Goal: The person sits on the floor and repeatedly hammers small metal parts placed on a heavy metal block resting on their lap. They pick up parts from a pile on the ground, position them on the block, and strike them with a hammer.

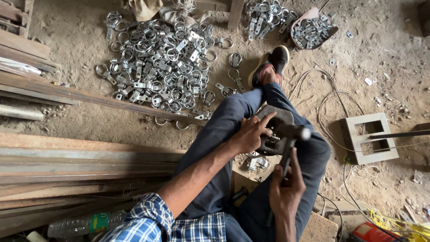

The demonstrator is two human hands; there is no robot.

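Left of the frame, long rusted steel bars are stacked, running roughly left to right; a heap of bright metal ring clamps is spread over the dusty floor in the upper left centre. At centre, a dark iron block is rested on the seated person's lap, and a small metal piece, largely hidden, is pinned on it by the closed fingers of the left hand. The right hand, lower centre, is clenched around the handle of a hammer. The long axis of the hammer is set nearly upright in the frame, the head pointing right. The striking step is judged to be in hand; an accurate blow clear of the fingers is called for next. A hollow concrete block is seen at right.
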